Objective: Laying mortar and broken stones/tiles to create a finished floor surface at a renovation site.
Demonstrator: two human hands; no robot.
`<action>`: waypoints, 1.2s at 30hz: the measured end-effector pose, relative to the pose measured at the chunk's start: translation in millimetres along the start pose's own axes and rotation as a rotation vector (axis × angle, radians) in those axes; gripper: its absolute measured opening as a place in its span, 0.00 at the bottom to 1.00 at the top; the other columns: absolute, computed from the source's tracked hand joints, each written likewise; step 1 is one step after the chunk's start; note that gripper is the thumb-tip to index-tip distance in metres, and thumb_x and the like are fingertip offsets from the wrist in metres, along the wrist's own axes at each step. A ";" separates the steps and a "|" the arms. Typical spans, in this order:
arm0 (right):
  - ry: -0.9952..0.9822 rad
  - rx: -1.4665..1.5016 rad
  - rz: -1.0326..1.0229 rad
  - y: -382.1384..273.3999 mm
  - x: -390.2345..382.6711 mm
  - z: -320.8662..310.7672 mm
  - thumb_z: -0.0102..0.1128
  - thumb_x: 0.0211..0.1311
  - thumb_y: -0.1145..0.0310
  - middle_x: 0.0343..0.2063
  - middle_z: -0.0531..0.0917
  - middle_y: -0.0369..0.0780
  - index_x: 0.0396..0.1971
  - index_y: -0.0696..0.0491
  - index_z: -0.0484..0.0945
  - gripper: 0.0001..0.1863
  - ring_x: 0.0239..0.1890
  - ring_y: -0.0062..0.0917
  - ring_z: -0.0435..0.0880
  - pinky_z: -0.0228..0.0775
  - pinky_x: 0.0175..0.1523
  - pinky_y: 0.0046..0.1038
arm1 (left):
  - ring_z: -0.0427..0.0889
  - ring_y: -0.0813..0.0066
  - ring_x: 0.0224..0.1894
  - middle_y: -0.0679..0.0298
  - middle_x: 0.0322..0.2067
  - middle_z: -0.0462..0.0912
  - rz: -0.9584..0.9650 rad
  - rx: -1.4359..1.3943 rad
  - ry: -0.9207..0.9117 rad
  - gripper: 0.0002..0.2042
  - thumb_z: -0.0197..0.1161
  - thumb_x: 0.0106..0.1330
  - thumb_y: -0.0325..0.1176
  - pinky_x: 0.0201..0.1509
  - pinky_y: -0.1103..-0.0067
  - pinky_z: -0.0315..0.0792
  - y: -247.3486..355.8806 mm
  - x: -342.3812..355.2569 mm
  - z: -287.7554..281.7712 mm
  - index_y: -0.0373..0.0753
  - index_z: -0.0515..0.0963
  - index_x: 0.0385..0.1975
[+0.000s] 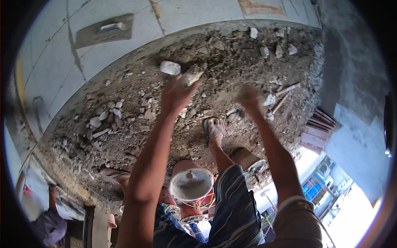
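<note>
Left hand [178,94] thumb spread, at tan rock [193,75]; hold cannot be told. Right hand [249,97] blurred, opening and contents unclear. Rock toward soil bed's [237,56] far edge, beside white stone [170,67]. Step: apparently rock handling; next move calls for firm grip.

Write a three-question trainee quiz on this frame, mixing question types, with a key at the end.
1. Which of the person's hands is nearer the tan stone?
2. True or false: the white rock lies to the right of the tan stone.
3. What pattern does the blue garment show: A) dots, B) stripes or C) checks?

Key:
1. The left hand.
2. False; the white rock lies to its left.
3. B.
</note>
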State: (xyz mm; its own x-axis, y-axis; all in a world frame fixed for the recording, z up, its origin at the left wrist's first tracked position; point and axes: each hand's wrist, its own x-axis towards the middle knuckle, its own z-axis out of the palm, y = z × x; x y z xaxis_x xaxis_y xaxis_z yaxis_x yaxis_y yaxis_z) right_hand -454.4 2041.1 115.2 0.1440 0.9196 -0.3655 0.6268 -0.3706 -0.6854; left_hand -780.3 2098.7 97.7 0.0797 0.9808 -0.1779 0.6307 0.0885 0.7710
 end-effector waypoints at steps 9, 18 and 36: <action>0.124 -0.646 0.029 106.1 29.4 -124.1 0.69 0.58 0.49 0.60 0.73 0.56 0.60 0.64 0.70 0.40 0.63 0.45 0.71 0.60 0.69 0.39 | 0.70 0.47 0.66 0.36 0.71 0.51 -0.410 -0.309 -0.604 0.46 0.58 0.64 0.64 0.63 0.66 0.73 51.7 -31.9 20.6 0.36 0.52 0.72; -0.564 -0.124 0.094 -57.1 -122.3 269.7 0.66 0.64 0.60 0.49 0.81 0.45 0.58 0.57 0.71 0.27 0.50 0.33 0.82 0.75 0.54 0.34 | 0.72 0.54 0.64 0.51 0.61 0.74 -1.003 -0.426 -0.220 0.33 0.63 0.62 0.58 0.69 0.67 0.65 -107.9 -409.9 -112.5 0.38 0.73 0.60; -0.795 -1.015 -1.039 -411.0 -266.1 722.6 0.74 0.49 0.50 0.55 0.73 0.46 0.53 0.52 0.74 0.34 0.59 0.42 0.71 0.67 0.61 0.45 | 0.86 0.60 0.43 0.51 0.49 0.82 -1.087 -0.967 0.434 0.27 0.67 0.62 0.51 0.47 0.67 0.79 -173.3 -425.6 -317.5 0.41 0.72 0.56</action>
State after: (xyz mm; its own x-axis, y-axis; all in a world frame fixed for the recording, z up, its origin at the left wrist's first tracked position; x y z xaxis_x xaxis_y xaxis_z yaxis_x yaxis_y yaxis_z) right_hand -1303.6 1854.5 39.1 -0.8314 0.2931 -0.4721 0.4566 0.8445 -0.2798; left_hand -1168.5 1721.0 233.9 -0.4117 0.3243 -0.8517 -0.5155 0.6878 0.5111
